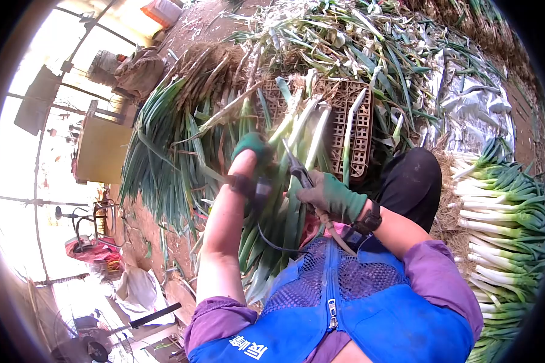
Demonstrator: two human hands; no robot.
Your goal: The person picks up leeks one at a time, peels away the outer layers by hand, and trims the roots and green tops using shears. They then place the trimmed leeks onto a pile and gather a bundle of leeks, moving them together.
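Observation:
My right hand (333, 195), in a green glove, is closed around a black air blow gun (298, 168) with a slim nozzle. Its pale hose (333, 230) runs down toward my vest. My left hand (252, 147), also in a green glove, is smeared by motion beside the leek stalks at the pile's edge; its fingers are not clear. White-stemmed leeks (318, 138) lean on a brown plastic crate (358, 130) just beyond the nozzle, their green leaves hanging toward my lap. A large bunch of untrimmed leeks (163, 148) lies left of my left hand.
Cleaned leeks (496, 224) lie in a row at my right. Peeled leaves and scraps (357, 42) are heaped behind the crate, next to silvery sheeting (475, 109). My bent knee (415, 178) is close to the crate's right side. A yellowish board (103, 149) stands at left.

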